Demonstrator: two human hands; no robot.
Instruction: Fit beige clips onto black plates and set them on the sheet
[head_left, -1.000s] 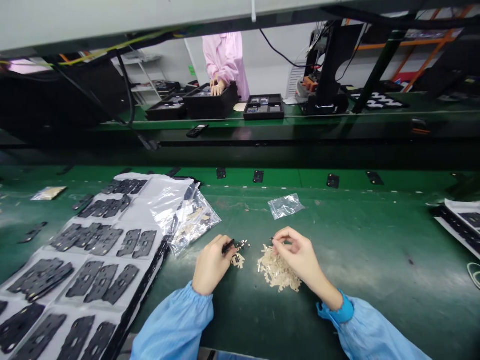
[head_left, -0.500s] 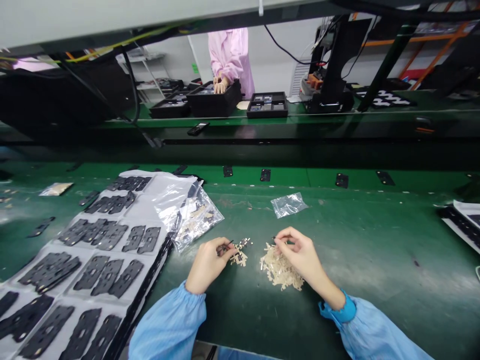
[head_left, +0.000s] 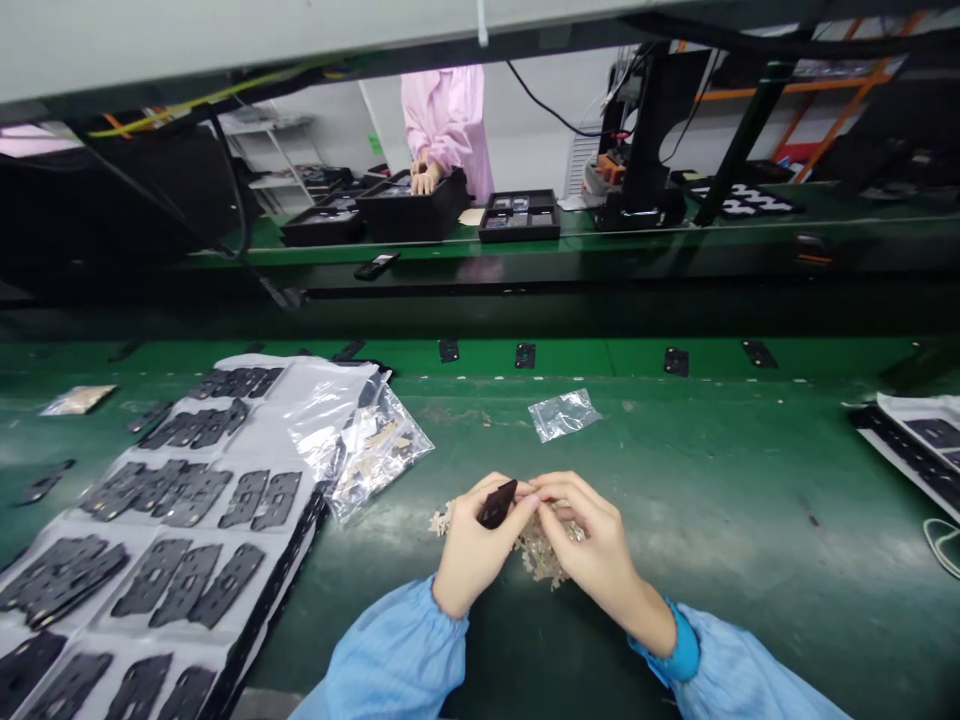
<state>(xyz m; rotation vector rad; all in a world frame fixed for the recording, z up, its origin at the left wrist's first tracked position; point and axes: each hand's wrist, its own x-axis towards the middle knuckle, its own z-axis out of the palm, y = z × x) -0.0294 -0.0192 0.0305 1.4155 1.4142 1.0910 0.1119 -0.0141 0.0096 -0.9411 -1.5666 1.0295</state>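
My left hand (head_left: 474, 552) is closed around a small dark flat plate (head_left: 498, 504), which is tilted up between thumb and fingers. The fingertips of my right hand (head_left: 591, 528) are pinched together and meet the left fingertips at the plate's right end. Whatever the right fingers hold is too small or hidden to make out. Beneath both hands lies a pile of small beige cut pieces (head_left: 541, 562), partly covered by them. More beige pieces (head_left: 438, 522) show just left of my left hand.
To the left, a white compartmented tray (head_left: 259, 435) carries many black plates. A clear bag of parts (head_left: 384, 452) overlaps its edge. A small clear bag (head_left: 564, 414) lies ahead. Several black plates (head_left: 676, 361) line the green strip. Across the bench a person in pink (head_left: 450, 130) handles a black box (head_left: 412, 212).
My left hand has moved right, carrying the dark plate over the beige pile. My right hand has shifted slightly, and the two hands now meet. The view has turned a little.
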